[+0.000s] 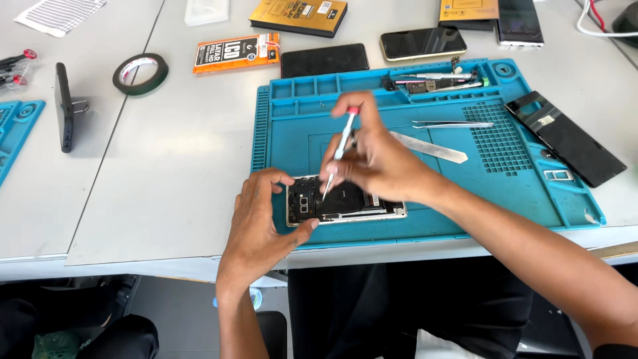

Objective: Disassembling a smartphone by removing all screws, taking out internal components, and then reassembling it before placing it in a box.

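Right hand (379, 159) pinches screwdriver (340, 143) over opened phone (342, 203); tweezers (452, 124) lie beyond.

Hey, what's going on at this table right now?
A person is working on an opened smartphone lying on a blue repair mat. The left hand steadies the phone's left end, while the right hand holds a small screwdriver with its tip down inside the phone. Tweezers and a flat metal pry tool lie on the mat; other phones and a roll of tape sit on the table.
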